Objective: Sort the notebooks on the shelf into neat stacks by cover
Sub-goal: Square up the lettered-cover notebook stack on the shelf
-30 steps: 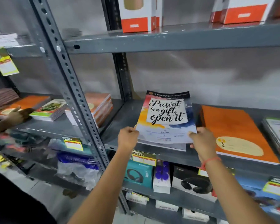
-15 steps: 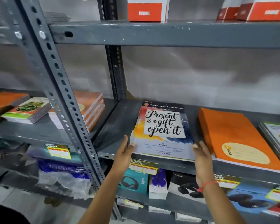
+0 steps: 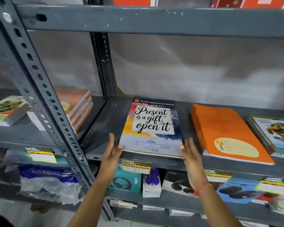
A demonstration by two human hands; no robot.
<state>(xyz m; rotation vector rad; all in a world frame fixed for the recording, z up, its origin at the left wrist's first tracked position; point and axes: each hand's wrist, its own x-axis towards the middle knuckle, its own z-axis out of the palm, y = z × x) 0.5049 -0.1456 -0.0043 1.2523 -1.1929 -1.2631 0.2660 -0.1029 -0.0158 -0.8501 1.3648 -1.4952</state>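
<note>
A thin stack of notebooks with a "Present is a gift, open it" cover [image 3: 152,126] lies flat on the grey metal shelf [image 3: 105,126]. My left hand [image 3: 112,149] is flat against the stack's front left corner, fingers straight. My right hand [image 3: 189,150] presses its front right corner the same way. Neither hand grips it. To the right lies a stack of orange notebooks [image 3: 226,131], then a stack with an animal picture cover [image 3: 274,135]. In the left bay sit an orange-and-white stack [image 3: 75,107] and a green-covered stack [image 3: 7,110].
A perforated grey upright [image 3: 38,89] divides the two bays. The shelf above carries red-and-white boxes [image 3: 134,0]. Below are headphone boxes [image 3: 126,182], price tags [image 3: 135,166] and a plastic bag [image 3: 46,182].
The notebooks were held tilted up in both hands; they now lie flat on the shelf, and both hands have let go and rest against the front corners. The view moved closer.
</note>
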